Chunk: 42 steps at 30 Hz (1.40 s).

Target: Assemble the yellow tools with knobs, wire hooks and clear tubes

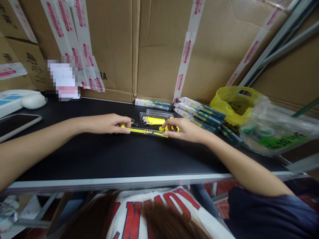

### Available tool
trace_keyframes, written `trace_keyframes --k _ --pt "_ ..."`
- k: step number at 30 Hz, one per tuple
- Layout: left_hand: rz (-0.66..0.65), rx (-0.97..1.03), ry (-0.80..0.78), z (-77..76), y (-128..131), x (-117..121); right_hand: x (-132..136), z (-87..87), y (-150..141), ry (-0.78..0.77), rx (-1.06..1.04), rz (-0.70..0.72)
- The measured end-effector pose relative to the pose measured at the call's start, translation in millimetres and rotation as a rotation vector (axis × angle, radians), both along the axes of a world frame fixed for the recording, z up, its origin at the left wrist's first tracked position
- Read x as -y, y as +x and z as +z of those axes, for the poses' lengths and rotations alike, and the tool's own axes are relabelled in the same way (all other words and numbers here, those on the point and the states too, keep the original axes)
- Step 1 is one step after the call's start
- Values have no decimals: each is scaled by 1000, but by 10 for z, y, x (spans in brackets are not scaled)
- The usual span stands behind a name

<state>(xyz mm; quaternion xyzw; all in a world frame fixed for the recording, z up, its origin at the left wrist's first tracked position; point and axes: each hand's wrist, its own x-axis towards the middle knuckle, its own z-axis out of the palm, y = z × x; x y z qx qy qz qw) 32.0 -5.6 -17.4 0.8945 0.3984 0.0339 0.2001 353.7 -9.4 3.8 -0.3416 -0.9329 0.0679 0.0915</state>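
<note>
A slim clear plastic case (pixel 147 132) with a yellow stick-like tool in it lies level between my hands, low over the black table. My left hand (pixel 121 124) is closed, pinching its left end. The fingers of my right hand (pixel 178 130) close on the right end. Small yellow parts (pixel 161 128) lie right by my right fingertips, partly hidden by them. Just behind the case are several yellow tools with metal ends (pixel 153 120) and some clear cases (pixel 159 114). Thin metal wire pieces (pixel 134 122) rest near my left fingertips.
Several printed narrow boxes (pixel 199 114) are stacked at the right, and another narrow box (pixel 152 104) lies at the back. Beyond them sit a yellow bag (pixel 231 103) and a clear bag (pixel 271 129). A phone (pixel 18 124) lies left. Large cartons (pixel 161 49) wall off the back.
</note>
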Motion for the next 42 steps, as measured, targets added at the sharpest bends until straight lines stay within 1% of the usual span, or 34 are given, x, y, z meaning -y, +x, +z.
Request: trace_keyframes --k 4,8,14,18,20,26,35,39,42 --pt "22 89 -29 40 75 98 70 -79 -67 -32 -24 21" --pt "15 107 18 14 123 129 24 -164 -69 -113 -111 44" --pt "-38 105 150 -160 166 67 -44 -169 -39 -170 -189 51" --pt "-34 158 264 -267 198 50 -84 -143 -10 -218 -259 67" --pt "-34 179 283 -295 205 46 -105 -134 8 -252 -282 79" --pt "-84 198 254 -326 206 27 -149 -101 49 -347 -285 68" --pt "-44 273 238 -339 282 108 -137 -89 37 -460 -409 86" --pt "8 287 229 -364 301 120 -114 -95 15 -533 -508 73" --pt "30 308 235 -382 309 111 -109 -97 5 -568 -545 79"
